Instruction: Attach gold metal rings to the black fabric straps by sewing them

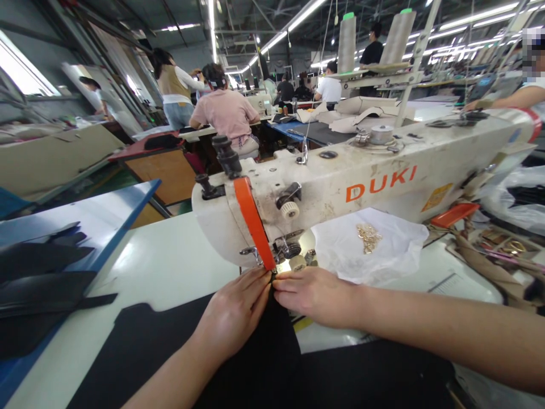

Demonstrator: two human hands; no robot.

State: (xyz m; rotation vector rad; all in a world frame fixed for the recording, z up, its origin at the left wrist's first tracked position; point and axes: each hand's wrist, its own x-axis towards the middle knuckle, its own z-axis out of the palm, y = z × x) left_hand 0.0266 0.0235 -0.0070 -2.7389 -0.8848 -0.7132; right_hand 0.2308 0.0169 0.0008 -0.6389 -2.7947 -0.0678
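My left hand (236, 309) and my right hand (317, 295) meet in the middle, right below the needle area of a white sewing machine (323, 187). Both have their fingers pressed together on the edge of a black fabric piece (272, 346), fabric or leather, I cannot tell. The fingertips almost touch each other beside the presser foot, which they largely hide. From there the black piece spreads down and left across the table under my left forearm. An orange strip (254, 224) runs down the machine's head to just above my fingers.
On a white plastic bag (370, 244) right of the needle lie small gold-coloured metal pieces (368, 238). Black cut pieces (46, 272) rest on a blue-edged table at left. Thread cones (347, 42) stand behind the machine. Several people sit or stand at work farther back.
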